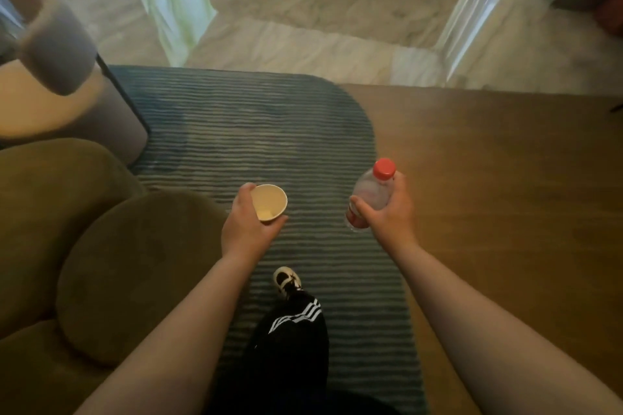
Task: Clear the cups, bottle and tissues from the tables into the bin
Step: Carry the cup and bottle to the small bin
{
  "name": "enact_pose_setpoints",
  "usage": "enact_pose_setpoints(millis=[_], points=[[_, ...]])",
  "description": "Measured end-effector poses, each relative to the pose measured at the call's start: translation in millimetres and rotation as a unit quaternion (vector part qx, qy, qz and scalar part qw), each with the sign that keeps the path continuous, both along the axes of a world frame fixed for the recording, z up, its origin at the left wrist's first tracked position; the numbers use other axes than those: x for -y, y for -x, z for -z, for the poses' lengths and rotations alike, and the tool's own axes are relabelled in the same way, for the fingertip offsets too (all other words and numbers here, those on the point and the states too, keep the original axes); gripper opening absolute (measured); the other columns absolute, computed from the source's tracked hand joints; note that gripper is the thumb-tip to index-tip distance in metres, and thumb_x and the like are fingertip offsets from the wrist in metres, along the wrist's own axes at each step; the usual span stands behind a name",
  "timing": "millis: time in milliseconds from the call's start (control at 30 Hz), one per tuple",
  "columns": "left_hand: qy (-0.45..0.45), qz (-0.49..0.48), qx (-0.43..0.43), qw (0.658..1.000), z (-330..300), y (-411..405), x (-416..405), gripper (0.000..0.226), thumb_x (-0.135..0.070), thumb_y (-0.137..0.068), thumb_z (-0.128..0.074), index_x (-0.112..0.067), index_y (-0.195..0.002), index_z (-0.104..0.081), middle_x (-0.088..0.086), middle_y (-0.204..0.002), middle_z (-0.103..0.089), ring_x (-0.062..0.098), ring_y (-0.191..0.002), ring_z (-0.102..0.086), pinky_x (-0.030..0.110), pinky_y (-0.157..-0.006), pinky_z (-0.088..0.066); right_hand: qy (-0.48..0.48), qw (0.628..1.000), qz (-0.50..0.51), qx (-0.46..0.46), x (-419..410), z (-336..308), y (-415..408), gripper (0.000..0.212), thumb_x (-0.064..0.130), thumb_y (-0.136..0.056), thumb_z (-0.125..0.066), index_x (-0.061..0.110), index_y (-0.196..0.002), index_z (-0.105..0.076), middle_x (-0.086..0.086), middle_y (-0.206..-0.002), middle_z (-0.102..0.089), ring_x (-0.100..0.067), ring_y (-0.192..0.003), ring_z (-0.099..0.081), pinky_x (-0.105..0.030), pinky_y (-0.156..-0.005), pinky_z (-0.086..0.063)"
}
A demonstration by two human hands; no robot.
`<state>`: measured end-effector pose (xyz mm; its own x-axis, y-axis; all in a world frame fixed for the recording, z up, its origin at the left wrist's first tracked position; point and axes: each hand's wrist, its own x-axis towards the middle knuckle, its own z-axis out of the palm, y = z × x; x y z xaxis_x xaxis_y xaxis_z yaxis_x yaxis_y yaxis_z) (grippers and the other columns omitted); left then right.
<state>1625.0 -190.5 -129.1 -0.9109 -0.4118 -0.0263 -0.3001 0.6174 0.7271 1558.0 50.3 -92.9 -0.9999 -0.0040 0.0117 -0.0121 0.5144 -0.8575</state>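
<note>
Cup (269, 203) light, crushable: left hand (243, 223) wraps its wall. Bottle (370, 194) slick, near-empty: right hand (387, 209) grips mid-body.

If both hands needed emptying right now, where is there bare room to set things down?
The wooden surface right of the striped rug is bare. The rug between the olive cushions and the wood is open ahead of the shoe. Both hands are full: left hand holds the cup, right hand the bottle.
</note>
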Motion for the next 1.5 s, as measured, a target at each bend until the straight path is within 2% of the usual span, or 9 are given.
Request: enact_pose_setpoints(millis=[133,300,533,700,867,1033,1200,1333,1500], points=[[-0.012,-0.026,0.004,1.000,-11,103,42,0.076,-0.042,-0.071,-0.077,-0.025,-0.130,-0.031,0.006,-0.124,-0.050,0.018,-0.098,-0.048,0.035,-0.076,-0.045,-0.010,0.999,-0.047,0.001,45,-5,121,0.068,0.038,-0.069,-0.080,0.034,-0.123,-0.039,0.011,-0.113,-0.052,-0.011,-0.102,-0.053,-0.028,-0.083,-0.040],[-0.012,-0.051,0.002,0.999,-44,226,95,0.078,-0.039,-0.073,-0.077,-0.021,-0.134,-0.031,0.009,-0.127,-0.049,0.025,-0.108,-0.051,0.037,-0.083,-0.047,-0.018,0.998,-0.061,-0.004,99,-26,261,0.068,0.040,-0.069,-0.080,0.038,-0.122,-0.038,0.009,-0.115,-0.053,-0.014,-0.103,-0.053,-0.028,-0.084,-0.039],[-0.015,-0.077,0.012,0.997,-62,362,136,0.077,-0.035,-0.074,-0.077,-0.016,-0.134,-0.033,0.011,-0.127,-0.049,0.029,-0.111,-0.050,0.042,-0.091,-0.045,-0.010,0.997,-0.074,0.012,146,-25,403,0.067,0.037,-0.072,-0.078,0.027,-0.126,-0.040,-0.001,-0.122,-0.056,-0.021,-0.109,-0.054,-0.039,-0.092,-0.046],[-0.015,-0.125,0.011,0.992,-50,479,176,0.077,-0.037,-0.072,-0.078,-0.017,-0.133,-0.034,0.010,-0.126,-0.050,0.027,-0.111,-0.049,0.039,-0.090,-0.042,0.005,0.997,-0.072,0.005,191,-8,537,0.065,0.038,-0.072,-0.078,0.028,-0.123,-0.041,0.005,-0.115,-0.055,-0.018,-0.105,-0.054,-0.032,-0.086,-0.043],[-0.010,-0.199,-0.017,0.980,-48,617,216,0.076,-0.037,-0.071,-0.079,-0.013,-0.130,-0.037,0.013,-0.122,-0.052,0.031,-0.107,-0.052,0.040,-0.085,-0.044,0.017,0.993,-0.119,0.018,245,-3,699,0.063,0.038,-0.072,-0.078,0.038,-0.119,-0.036,0.011,-0.112,-0.048,-0.014,-0.105,-0.050,-0.034,-0.089,-0.042],[-0.010,-0.272,-0.016,0.962,-62,730,253,0.074,-0.036,-0.070,-0.080,-0.013,-0.127,-0.038,0.014,-0.119,-0.053,0.033,-0.104,-0.052,0.039,-0.080,-0.043,0.000,0.984,-0.177,0.020,304,-22,840,0.063,0.038,-0.074,-0.077,0.031,-0.121,-0.037,0.003,-0.115,-0.053,-0.018,-0.105,-0.052,-0.032,-0.086,-0.041],[0.000,-0.331,-0.023,0.943,-63,799,305,0.074,-0.035,-0.068,-0.082,-0.014,-0.125,-0.040,0.013,-0.118,-0.053,0.031,-0.102,-0.053,0.038,-0.079,-0.044,0.010,0.973,-0.230,0.021,382,-25,932,0.062,0.036,-0.072,-0.079,0.034,-0.118,-0.037,0.004,-0.113,-0.055,-0.019,-0.103,-0.056,-0.031,-0.086,-0.041],[0.006,-0.366,-0.018,0.930,-47,848,359,0.073,-0.041,-0.067,-0.081,-0.018,-0.122,-0.040,0.008,-0.115,-0.053,0.018,-0.092,-0.050,0.033,-0.069,-0.040,0.013,0.964,-0.263,0.041,448,-12,996,0.069,0.038,-0.071,-0.079,0.044,-0.120,-0.030,0.010,-0.113,-0.051,-0.015,-0.104,-0.053,-0.034,-0.086,-0.041],[0.002,-0.408,-0.019,0.913,-17,916,443,0.071,-0.041,-0.068,-0.080,-0.022,-0.122,-0.037,0.006,-0.115,-0.053,0.017,-0.092,-0.048,0.030,-0.066,-0.038,0.010,0.952,-0.301,0.047,548,15,1077,0.066,0.034,-0.072,-0.079,0.035,-0.121,-0.035,0.002,-0.116,-0.056,-0.018,-0.102,-0.057,-0.038,-0.086,-0.047]])
